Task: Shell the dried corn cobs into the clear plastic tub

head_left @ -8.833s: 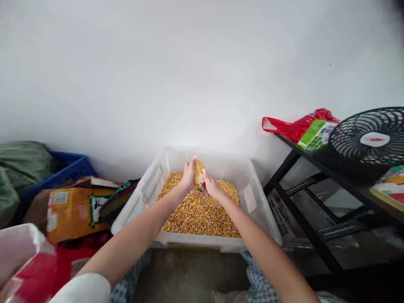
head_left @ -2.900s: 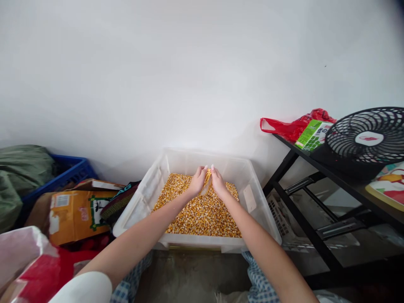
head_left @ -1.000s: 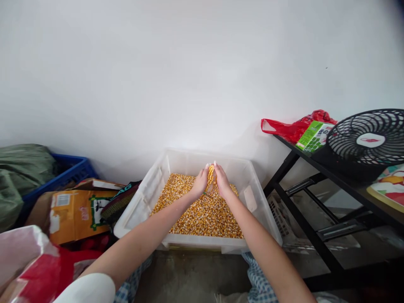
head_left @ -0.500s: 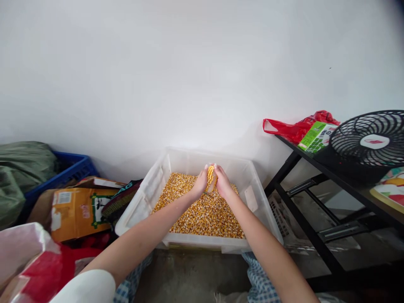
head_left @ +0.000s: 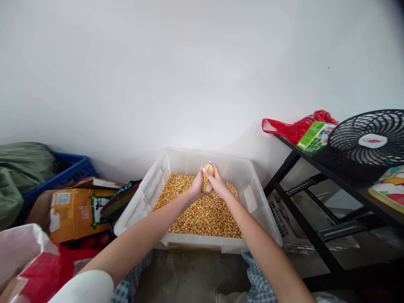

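Observation:
Between my two hands is an ear of corn (head_left: 207,179), with rows of yellow kernels on part of it and pale bare cob showing elsewhere. My left hand (head_left: 197,184) is closed around its left side. From the right, my right hand (head_left: 217,182) grips it, the thumb laid across the front of the ear. Both hands are over a translucent plastic bin (head_left: 202,240) that holds a thick layer of loose corn kernels (head_left: 202,216). My fingers behind the ear are mostly hidden.
At right stands a black table (head_left: 318,166) carrying a fan (head_left: 372,141), a green-and-white box (head_left: 315,136) and a red plastic bag (head_left: 290,129). Left of the bin are an orange carton (head_left: 80,212), a blue crate (head_left: 77,168) and a red-and-white bag (head_left: 41,261). A white wall rises behind.
The ear has turned in my hands, and pale cob now faces up where kernel rows showed before. My right thumb has moved leftward across its front.

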Tool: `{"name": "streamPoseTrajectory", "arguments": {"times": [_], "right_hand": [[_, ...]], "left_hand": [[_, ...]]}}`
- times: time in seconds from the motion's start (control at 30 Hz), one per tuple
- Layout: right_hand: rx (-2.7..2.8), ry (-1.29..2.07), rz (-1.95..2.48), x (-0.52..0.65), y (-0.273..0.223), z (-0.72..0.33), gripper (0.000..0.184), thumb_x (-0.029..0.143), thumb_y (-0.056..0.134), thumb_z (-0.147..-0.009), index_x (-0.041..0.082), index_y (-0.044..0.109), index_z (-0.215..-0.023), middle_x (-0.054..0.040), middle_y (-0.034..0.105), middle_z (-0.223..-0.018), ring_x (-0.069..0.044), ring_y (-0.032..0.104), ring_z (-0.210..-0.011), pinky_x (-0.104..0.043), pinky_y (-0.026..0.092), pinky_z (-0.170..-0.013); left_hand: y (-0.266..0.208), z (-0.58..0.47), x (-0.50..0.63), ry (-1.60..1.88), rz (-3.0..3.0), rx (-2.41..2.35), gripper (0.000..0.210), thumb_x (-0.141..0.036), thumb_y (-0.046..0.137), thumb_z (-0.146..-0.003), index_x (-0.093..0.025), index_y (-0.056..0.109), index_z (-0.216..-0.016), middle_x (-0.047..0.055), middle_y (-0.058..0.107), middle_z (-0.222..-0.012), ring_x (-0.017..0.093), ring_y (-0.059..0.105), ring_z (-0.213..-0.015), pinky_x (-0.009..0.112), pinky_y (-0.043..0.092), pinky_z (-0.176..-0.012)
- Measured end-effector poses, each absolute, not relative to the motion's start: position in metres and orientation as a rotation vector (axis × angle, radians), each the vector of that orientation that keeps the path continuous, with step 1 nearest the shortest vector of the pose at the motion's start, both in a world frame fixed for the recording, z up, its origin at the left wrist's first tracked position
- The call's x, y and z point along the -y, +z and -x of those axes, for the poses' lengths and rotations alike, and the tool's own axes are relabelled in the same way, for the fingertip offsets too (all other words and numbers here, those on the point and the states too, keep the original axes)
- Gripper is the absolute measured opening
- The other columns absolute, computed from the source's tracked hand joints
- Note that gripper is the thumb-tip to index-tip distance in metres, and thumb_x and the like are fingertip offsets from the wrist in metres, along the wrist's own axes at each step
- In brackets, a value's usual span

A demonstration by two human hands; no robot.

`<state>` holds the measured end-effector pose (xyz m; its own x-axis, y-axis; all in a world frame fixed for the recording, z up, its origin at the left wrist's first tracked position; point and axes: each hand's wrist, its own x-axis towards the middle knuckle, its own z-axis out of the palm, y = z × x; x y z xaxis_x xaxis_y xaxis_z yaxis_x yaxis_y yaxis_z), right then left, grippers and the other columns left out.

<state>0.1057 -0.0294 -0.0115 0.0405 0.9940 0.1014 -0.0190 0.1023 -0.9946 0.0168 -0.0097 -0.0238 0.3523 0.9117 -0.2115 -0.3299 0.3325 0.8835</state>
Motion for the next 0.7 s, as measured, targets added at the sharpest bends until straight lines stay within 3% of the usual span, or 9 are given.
{"name": "streamPoseTrajectory", "arguments": {"times": [0.2, 0.43, 0.7], "right_hand": [[1.261, 1.148, 1.098, 0.029, -0.011, -0.109, 0.066, 0.051, 0.051, -0.077, 0.032, 0.028, -0.136, -0.0036, 0.052, -0.118, -0.017, 0.058, -0.086, -0.029, 0.051, -0.069], [1.314, 1.187, 1.116, 0.034, -0.006, -0.105, 0.089, 0.047, 0.060, -0.072, 0.033, 0.005, -0.140, -0.0050, 0.047, -0.126, -0.019, 0.059, -0.087, -0.032, 0.052, -0.068], [1.316, 1.243, 1.061, 0.037, -0.003, -0.108, 0.083, 0.043, 0.059, -0.074, 0.034, 0.010, -0.140, -0.0031, 0.042, -0.131, -0.019, 0.054, -0.102, -0.030, 0.051, -0.074]], "left_hand": [[-0.020, -0.012, 0.008, 0.851, -0.725, -0.800, 0.055, -0.065, 0.029, -0.078, -0.017, 0.055, -0.083, 0.002, 0.056, -0.051, 0.016, 0.052, -0.040, 0.026, 0.040, -0.038], [-0.017, -0.011, 0.008, 0.905, -0.749, -0.879, 0.057, -0.066, 0.029, -0.077, -0.018, 0.057, -0.091, 0.002, 0.056, -0.053, 0.014, 0.052, -0.041, 0.025, 0.041, -0.042], [-0.015, -0.007, 0.004, 0.900, -0.769, -0.827, 0.059, -0.065, 0.025, -0.079, -0.018, 0.057, -0.094, 0.002, 0.058, -0.055, 0.015, 0.053, -0.042, 0.026, 0.041, -0.043]]}}
